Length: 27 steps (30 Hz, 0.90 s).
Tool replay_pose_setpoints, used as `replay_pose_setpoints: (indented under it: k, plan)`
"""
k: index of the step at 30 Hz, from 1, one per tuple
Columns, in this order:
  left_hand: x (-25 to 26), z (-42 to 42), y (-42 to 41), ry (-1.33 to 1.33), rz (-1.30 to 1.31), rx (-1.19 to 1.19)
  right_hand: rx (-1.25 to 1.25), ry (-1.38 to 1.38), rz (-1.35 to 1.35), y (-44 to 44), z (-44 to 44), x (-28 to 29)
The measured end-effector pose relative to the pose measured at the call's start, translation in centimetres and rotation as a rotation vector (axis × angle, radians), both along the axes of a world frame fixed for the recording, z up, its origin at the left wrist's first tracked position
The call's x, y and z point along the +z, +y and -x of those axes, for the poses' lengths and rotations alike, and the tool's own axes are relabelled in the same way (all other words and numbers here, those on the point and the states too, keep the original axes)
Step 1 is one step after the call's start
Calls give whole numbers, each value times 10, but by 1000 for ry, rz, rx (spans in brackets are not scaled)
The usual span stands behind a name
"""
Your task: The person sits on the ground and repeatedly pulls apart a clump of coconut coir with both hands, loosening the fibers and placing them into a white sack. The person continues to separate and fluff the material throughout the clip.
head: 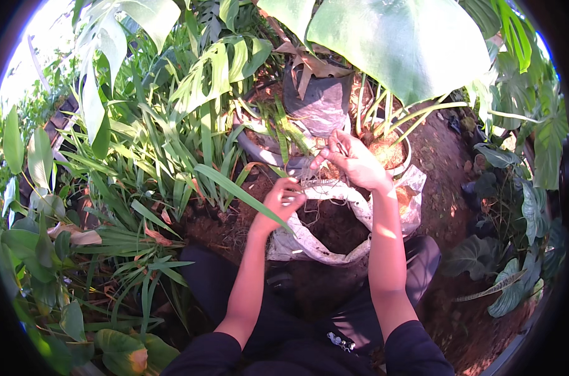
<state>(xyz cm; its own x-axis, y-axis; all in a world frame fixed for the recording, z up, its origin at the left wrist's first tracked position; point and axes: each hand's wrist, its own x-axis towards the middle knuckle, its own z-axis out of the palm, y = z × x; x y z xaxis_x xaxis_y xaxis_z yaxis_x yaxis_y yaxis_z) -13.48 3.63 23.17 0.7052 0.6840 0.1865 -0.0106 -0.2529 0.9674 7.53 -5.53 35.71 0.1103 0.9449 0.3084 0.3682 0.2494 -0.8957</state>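
Note:
My right hand [352, 160] is raised above the far rim of a white sack [331, 256] with a rolled edge, its fingers pinched together on thin, stringy roots. My left hand [284, 202] is lower and to the left, beside the sack's rim, its fingers loosely curled; a long green leaf crosses in front of it. Thin pale roots [308, 176] hang between the two hands. Dark soil [333, 225] fills the inside of the sack. Just beyond my hands lie mottled green leaves [289, 127] in a wide dark pot [251, 145].
A black plastic grow bag [317, 101] stands behind my hands. To its right is a pot [406, 157] with thick-stemmed foliage. A broad leaf [402, 47] overhangs the far side. Strap-leaved plants [171, 145] crowd the left, and more foliage [500, 188] borders the right.

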Motion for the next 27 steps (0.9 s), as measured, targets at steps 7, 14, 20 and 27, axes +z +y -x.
replay_pose_setpoints:
  k: [7,14,20,27]
  plan:
    - [0,-20,7,-188,-95,129,-18,130,23,6,25,21]
    - [12,50,54,-31,-117,264,-227,349,-125,-3,-11,30]
    - [-36,125,118,-194,240,418,-391,358,-232,-19,-46,35]
    - [-104,180,155,320,-125,557,-698,541,-339,-54,-97,33]
